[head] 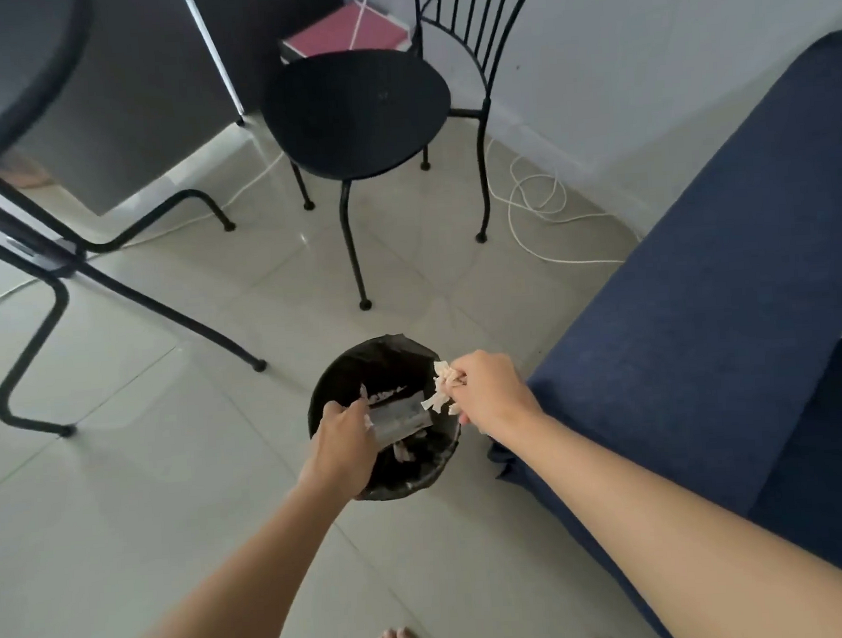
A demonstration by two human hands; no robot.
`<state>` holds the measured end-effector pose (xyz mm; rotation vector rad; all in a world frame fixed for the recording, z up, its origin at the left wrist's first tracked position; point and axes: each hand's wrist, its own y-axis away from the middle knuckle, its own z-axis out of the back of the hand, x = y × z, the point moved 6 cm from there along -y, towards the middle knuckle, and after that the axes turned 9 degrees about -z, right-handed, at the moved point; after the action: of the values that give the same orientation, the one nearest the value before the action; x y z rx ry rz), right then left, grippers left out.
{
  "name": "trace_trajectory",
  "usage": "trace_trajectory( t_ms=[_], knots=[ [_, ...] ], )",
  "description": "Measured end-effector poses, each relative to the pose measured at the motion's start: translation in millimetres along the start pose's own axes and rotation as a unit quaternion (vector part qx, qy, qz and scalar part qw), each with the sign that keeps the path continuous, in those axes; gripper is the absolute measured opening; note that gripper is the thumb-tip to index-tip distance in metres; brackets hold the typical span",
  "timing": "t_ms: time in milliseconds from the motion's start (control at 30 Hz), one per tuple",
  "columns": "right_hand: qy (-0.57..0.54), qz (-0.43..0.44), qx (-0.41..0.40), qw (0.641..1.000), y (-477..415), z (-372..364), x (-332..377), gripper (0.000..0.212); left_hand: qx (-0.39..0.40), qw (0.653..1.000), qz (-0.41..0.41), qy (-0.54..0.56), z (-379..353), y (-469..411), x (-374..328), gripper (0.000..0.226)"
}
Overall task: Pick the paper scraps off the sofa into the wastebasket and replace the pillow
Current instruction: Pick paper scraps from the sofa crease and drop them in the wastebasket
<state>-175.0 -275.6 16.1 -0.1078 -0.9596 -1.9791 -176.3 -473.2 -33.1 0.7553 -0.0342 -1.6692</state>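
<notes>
Right fingers [457, 383] pinch paper scraps [443, 389] over the wastebasket [419, 481] to drop them; left hand [345, 439] grips a grey sheet [400, 421] inside.

wastebasket [421, 471] on the floor [172, 482], left of the sofa [707, 350]; chair [357, 110] behind it.

Head cam, wide, fwd-down, near floor [123, 485]

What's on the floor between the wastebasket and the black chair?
Nothing: the head view shows only bare tile between the wastebasket and the black chair. The white cable lies off to the right, near the sofa.
</notes>
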Motion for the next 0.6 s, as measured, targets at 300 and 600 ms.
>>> trace_trajectory(
  t_ms=[300, 600],
  knots=[
    [0.015, -0.068, -0.006, 0.998, -35.4, -60.2, -16.2, 0.019, 0.025, 0.992, 0.043, 0.117, -30.7, -43.8, 39.4, 0.043],
    [0.013, -0.092, 0.006, 0.996, -48.2, -75.7, -19.7, 0.015, 0.063, 0.994, 0.026, 0.088, -40.8, -58.7, 59.5, 0.06]
  ],
)
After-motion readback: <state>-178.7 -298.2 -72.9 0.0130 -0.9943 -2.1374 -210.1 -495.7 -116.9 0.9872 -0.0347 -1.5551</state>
